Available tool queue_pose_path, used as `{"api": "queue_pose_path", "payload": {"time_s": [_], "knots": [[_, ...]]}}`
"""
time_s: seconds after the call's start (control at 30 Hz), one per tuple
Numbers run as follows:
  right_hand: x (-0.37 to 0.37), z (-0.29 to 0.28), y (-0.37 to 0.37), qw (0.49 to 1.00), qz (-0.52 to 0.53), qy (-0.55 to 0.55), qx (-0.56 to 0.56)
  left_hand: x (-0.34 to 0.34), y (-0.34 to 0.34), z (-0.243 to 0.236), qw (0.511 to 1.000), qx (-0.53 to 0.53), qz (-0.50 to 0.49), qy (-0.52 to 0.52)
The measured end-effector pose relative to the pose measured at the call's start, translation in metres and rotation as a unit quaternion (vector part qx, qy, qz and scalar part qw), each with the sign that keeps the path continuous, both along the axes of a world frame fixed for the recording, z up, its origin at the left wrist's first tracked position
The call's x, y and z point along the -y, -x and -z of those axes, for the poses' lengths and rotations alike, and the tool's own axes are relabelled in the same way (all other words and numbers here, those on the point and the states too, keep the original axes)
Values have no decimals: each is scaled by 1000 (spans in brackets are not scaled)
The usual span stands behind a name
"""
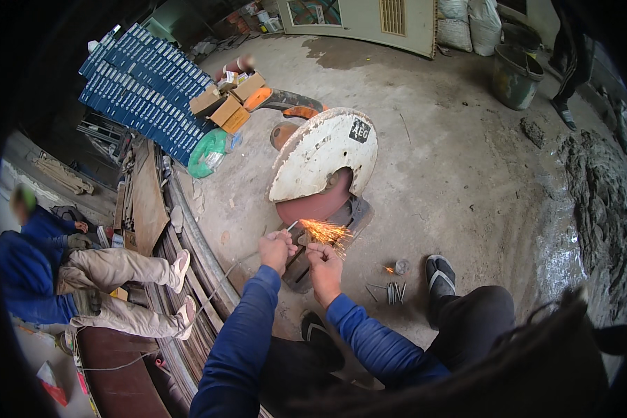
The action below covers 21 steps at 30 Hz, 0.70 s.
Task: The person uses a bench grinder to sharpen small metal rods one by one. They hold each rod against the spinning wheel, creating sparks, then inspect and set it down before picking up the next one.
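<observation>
My left hand (276,249) is closed on a thin metal rod (292,225), whose end meets the red abrasive disc (311,203) of a cut-off saw. Orange sparks (325,231) spray rightward from that contact. My right hand (322,263) is pinched just to the right, at the near side of the disc, apparently on the same rod, though the fingers hide much of it. The saw's scuffed white guard (306,157) covers the disc's upper part. A small grey cylinder (401,267) and several short metal rods (393,292) lie on the floor beside my right hand.
A seated person (49,272) occupies the left, beside long metal stock (198,258). Stacked blue boxes (139,90), cardboard cartons (226,108) and green coiled material (205,153) stand behind. Another person's leg (564,83), a bucket (515,80) and white sacks (484,28) are at upper right.
</observation>
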State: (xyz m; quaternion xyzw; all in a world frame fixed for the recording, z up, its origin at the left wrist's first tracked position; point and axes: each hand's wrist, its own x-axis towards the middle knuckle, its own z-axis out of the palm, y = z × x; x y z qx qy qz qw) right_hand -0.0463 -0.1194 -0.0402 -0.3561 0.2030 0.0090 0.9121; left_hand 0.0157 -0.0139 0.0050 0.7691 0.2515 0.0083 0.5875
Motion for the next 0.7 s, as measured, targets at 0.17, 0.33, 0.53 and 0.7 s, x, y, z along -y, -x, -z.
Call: {"api": "queue_pose_path", "payload": {"time_s": [0.17, 0.33, 0.53, 0.7], "knots": [[0, 3, -1, 1000, 2, -12, -3, 6, 1, -1, 1000, 17, -10, 5], [-1, 4, -2, 1000, 12, 1, 9, 8, -1, -3, 1000, 7, -23, 15], [1, 2, -2, 1000, 6, 6, 3, 9, -2, 0, 999, 4, -42, 21], [2, 0, -1, 1000, 4, 4, 2, 8, -1, -1, 998, 10, -46, 47]]}}
